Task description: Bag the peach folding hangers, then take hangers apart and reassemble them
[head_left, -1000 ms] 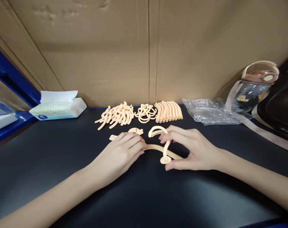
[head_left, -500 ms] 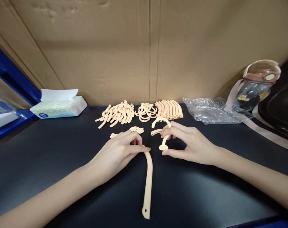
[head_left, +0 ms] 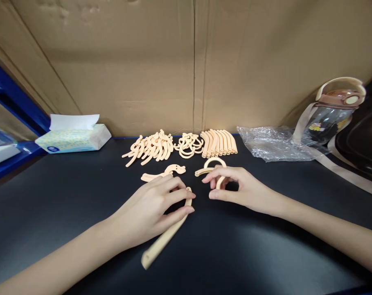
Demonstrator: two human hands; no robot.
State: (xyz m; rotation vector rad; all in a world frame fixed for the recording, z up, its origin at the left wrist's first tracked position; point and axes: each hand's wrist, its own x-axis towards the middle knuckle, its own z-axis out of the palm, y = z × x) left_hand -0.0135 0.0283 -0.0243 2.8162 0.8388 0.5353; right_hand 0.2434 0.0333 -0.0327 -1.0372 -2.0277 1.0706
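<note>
While the tissue pack (head_left: 72, 137), far left of the left hand (head_left: 155, 209), has one sheet standing out of its slot, that hand lies palm-down and pinches the upper end of the long strap (head_left: 165, 237) between thumb and fingers. The strap's long axis runs diagonally under the palm, with its free end pointing toward the person. The right hand (head_left: 244, 188), just beside, pinches the curved handle (head_left: 214, 159), which arches beyond its fingertips.

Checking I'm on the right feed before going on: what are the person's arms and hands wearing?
Nothing is worn. The left hand and right hand are bare, with no gloves, rings or watch to be seen. The left forearm and right forearm are bare too, with no sleeve in view.
</note>
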